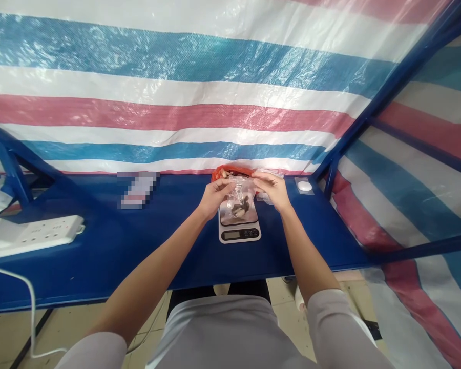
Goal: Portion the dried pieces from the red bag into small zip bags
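Observation:
A small clear plastic bag with dark brown, dried-looking pieces inside is held up over a digital kitchen scale. My left hand pinches the bag's upper left edge between thumb and fingers. At its upper right edge, my right hand grips the same bag. The scale has a white body, a shiny weighing plate and a small display whose reading I cannot make out. Just behind the bag lies an open red plastic bag with brownish pieces in it, partly hidden by my hands.
More clear plastic bags lie beside my right hand. A white oval object rests farther right. A blurred-out item lies left on the blue table. A white power strip with a cable is far left. Blue frame bars and striped sheeting enclose the table.

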`<state>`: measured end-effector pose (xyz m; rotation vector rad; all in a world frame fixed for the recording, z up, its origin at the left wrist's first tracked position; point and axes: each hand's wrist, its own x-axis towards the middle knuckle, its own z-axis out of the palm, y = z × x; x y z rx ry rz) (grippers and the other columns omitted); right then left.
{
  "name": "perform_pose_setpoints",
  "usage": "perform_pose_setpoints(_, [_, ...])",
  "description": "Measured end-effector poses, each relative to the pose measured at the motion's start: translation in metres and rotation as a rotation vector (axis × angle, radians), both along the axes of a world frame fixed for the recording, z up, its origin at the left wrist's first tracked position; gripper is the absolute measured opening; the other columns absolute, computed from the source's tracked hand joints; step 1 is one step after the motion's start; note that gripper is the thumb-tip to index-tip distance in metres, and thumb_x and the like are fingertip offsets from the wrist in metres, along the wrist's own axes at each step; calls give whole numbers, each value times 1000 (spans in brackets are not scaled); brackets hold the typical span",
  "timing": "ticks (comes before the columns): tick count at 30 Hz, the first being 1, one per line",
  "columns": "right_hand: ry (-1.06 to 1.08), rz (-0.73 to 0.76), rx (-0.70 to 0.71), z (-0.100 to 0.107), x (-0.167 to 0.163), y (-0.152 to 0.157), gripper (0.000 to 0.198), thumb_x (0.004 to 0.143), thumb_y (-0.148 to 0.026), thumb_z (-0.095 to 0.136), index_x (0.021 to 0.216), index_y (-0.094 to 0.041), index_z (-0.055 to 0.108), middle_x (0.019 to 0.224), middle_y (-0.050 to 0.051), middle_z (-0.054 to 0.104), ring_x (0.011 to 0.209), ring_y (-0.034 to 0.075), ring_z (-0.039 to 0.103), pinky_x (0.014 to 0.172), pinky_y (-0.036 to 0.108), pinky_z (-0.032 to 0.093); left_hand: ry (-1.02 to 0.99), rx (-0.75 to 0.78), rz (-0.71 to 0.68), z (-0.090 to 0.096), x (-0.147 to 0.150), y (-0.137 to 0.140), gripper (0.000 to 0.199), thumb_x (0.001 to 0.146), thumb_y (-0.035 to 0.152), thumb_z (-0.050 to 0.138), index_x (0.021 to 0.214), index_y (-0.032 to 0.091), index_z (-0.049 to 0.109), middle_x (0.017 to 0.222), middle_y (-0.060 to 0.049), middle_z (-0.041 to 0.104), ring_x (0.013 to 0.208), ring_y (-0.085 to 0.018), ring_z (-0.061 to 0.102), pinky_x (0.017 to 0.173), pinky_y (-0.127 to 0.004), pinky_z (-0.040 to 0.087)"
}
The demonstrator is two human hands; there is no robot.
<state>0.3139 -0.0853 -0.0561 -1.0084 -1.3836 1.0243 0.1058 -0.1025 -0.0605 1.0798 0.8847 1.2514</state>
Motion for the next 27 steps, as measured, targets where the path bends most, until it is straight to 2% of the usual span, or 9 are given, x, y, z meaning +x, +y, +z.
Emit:
perform_pose_setpoints(3, [88,26,-196,-15,-2,3,46,68,-60,80,96,-24,78,105,6,77,103,27,72,85,41,64,-54,2,21,-6,3,-1,38,64,46,88,83,16,73,80,-1,69,71,-13,63,71,-28,55])
perform_pose_setpoints(5, [84,53,-249,-22,-4,5,43,71,-60,78,92,-22,79,97,6,78,97,26,74,81,39,65,-61,-7,20,-9,4,1,40,65,48,87,83,16,73,79,-2,69,72,-14,63,72,-29,55])
perform_pose_setpoints(8, [93,71,-233,-27,-11,10,41,70,-59,80,89,-22,79,88,4,77,91,25,74,74,35,65,-42,-9,49,-11,3,11,43,67,53,85,85,15,75,79,-3,71,71,-15,63,71,-30,54])
perform_pose_setpoints(13, [151,29,-211,-31,-25,15,45,68,-62,78,87,-21,78,85,4,78,85,24,75,68,31,63,17,50,122,-18,2,26,42,67,53,84,83,15,78,78,-4,74,72,-16,65,73,-29,53])
perform_pose_setpoints(17, [241,-16,-194,-35,-33,13,42,70,-59,78,83,-20,77,81,4,78,77,23,74,63,29,61,80,42,111,-24,-1,26,43,70,55,82,84,14,80,80,-6,75,69,-16,65,69,-29,53])
perform_pose_setpoints(22, [295,-82,-198,-42,-31,12,36,67,-53,81,77,-20,75,71,1,74,59,16,69,49,25,55,64,23,68,-30,-8,25,37,64,48,88,76,14,79,74,-5,74,63,-15,63,63,-28,54])
perform_pose_setpoints(27, [274,-71,-212,-48,-30,12,35,65,-52,82,73,-19,73,66,0,70,54,14,65,43,22,51,39,59,127,-41,-14,26,30,66,43,87,73,16,78,68,-3,72,58,-11,60,60,-24,51])
